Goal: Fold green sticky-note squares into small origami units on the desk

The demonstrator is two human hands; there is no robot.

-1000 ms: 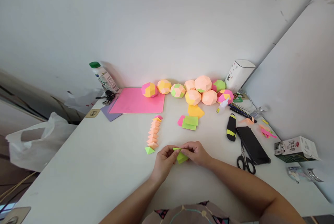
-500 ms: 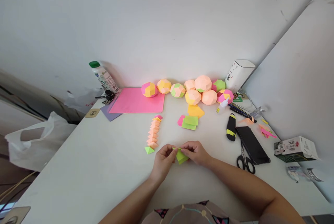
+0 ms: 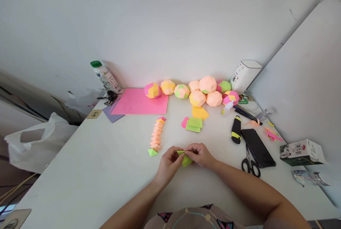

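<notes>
A small, folded lime-green paper piece (image 3: 187,162) is held between the left hand (image 3: 170,159) and the right hand (image 3: 200,155), in front of the torso and over the near middle of the white bench (image 3: 87,179). Its upper edge is pinched by the fingers of both hands, the thumbs being pressed to its visible face; whether the bench is touched by the paper cannot be told, since the folds are partly covered. Near the left hand, on its outer side, a line of peaked folded-paper units (image 3: 156,133) in pink, orange and peach is laid out, ended at the near side by a lime-green folded-paper pyramid (image 3: 152,152). Beyond the hands, a pink paper piece (image 3: 184,122) is partly covered by overlapping lime-green paper sheets (image 3: 195,123), with orange paper sheets (image 3: 201,113) placed farther back. Faceted multicoloured paper balls (image 3: 207,84) are gathered along the wall. To the right, black-handled metal scissors (image 3: 250,166) are set just beside a black rectangular phone (image 3: 259,148).
</notes>
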